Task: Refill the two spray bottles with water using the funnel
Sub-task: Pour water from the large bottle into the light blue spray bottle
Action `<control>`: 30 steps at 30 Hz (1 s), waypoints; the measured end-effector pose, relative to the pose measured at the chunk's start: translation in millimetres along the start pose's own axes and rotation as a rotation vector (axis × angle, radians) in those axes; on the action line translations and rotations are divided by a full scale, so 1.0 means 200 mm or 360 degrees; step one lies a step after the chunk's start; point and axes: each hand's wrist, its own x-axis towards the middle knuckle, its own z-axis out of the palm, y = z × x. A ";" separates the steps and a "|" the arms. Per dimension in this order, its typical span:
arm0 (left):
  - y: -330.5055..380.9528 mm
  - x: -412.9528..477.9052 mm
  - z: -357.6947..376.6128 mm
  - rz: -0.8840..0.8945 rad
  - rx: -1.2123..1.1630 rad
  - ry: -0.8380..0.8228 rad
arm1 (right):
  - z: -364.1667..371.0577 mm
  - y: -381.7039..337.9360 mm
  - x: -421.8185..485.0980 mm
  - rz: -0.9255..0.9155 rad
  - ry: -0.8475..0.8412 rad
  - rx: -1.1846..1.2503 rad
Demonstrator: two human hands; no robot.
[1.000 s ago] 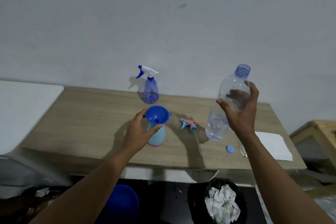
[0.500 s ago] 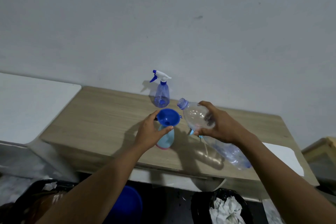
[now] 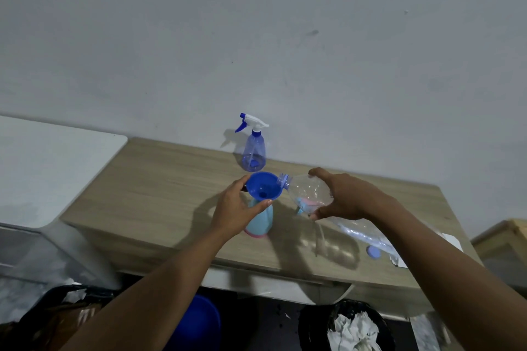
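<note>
Pinching the blue funnel (image 3: 263,186) with the left hand (image 3: 232,215): thumb along the near wall of the bowl, fingers curled round the far rim. Done, most likely, to keep the spout seated and upright in the open neck of the pale blue spray bottle (image 3: 261,224) directly beneath, standing on the wooden table (image 3: 159,179).

Wrapping the clear water bottle (image 3: 310,194) with the right hand (image 3: 352,198): thumb underneath, fingers arched over the top, closed round the shoulder. Tipped well over, neck pointing left, base trailing back beside the right wrist. Mouth right at the funnel's right rim; touching or just above, hard to tell through the glare of the plastic. Brought in that close presumably to land the water inside the bowl and not on the table. No stream visible.

Just behind the funnel, against the wall: the second spray bottle (image 3: 253,151), translucent blue, trigger head screwed on, well apart from both hands and not yet opened.

Under the tilted bottle, seen through its plastic: a pink-and-teal trigger head (image 3: 306,204) lying on the table, by the look of it unscrewed from the pale blue one. Further right, near the front edge: a small blue cap (image 3: 373,251), just beside a white sheet (image 3: 453,239).
</note>
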 end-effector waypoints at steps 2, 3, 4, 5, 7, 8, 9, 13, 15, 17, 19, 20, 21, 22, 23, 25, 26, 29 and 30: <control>-0.01 0.01 0.00 0.0005 -0.0001 -0.0006 | -0.01 -0.01 0.01 -0.0008 0.0004 -0.0067; -0.01 0.01 0.00 0.0009 0.0001 -0.0009 | -0.01 -0.01 0.01 -0.0007 0.0001 -0.0093; -0.01 0.01 0.00 0.0010 0.0006 -0.0012 | -0.01 -0.01 0.02 -0.0005 -0.0006 -0.0113; 0.00 0.01 0.00 0.0011 0.0010 -0.0013 | -0.01 -0.02 0.02 -0.0002 -0.0014 -0.0128; 0.00 0.01 0.00 0.0006 0.0011 -0.0014 | -0.01 -0.03 0.03 0.0001 -0.0032 -0.0168; 0.00 0.01 0.00 0.0007 0.0011 -0.0016 | -0.01 -0.03 0.03 -0.0001 -0.0038 -0.0196; 0.00 0.01 0.00 0.0009 0.0015 -0.0019 | -0.01 -0.03 0.03 -0.0004 -0.0041 -0.0223; 0.00 0.01 0.00 0.0037 0.0028 -0.0030 | -0.01 -0.03 0.04 -0.0012 -0.0037 -0.0262; 0.00 0.01 0.00 0.0048 0.0027 -0.0033 | -0.02 -0.03 0.04 -0.0004 -0.0035 -0.0258; 0.00 0.00 0.00 0.0058 0.0027 -0.0031 | -0.02 -0.03 0.03 0.0000 -0.0033 -0.0266; -0.01 0.00 0.00 0.0065 0.0016 -0.0023 | -0.02 -0.03 0.03 -0.0005 -0.0031 -0.0259; 0.00 -0.01 0.00 0.0068 0.0008 -0.0015 | -0.02 -0.03 0.03 -0.0005 -0.0029 -0.0239; 0.00 -0.01 -0.01 0.0067 0.0007 -0.0007 | -0.02 -0.03 0.03 -0.0001 -0.0030 -0.0207; 0.00 -0.01 -0.01 0.0068 0.0004 -0.0004 | -0.02 -0.02 0.03 0.0003 -0.0032 -0.0168; 0.00 -0.02 -0.01 0.0066 0.0000 -0.0008 | -0.01 -0.01 0.02 0.0007 -0.0035 -0.0131; 0.01 -0.02 -0.02 0.0069 -0.0003 -0.0016 | 0.00 0.01 0.02 0.0015 -0.0030 -0.0059; 0.01 -0.02 -0.02 0.0075 0.0004 -0.0014 | 0.01 0.02 0.01 0.0016 -0.0022 -0.0010; -0.01 -0.02 -0.01 0.0061 0.0037 0.0012 | 0.04 0.06 0.00 0.0005 0.0036 0.0242; -0.02 -0.01 0.00 0.0051 0.0045 0.0021 | 0.04 0.08 -0.01 -0.0006 0.0085 0.0357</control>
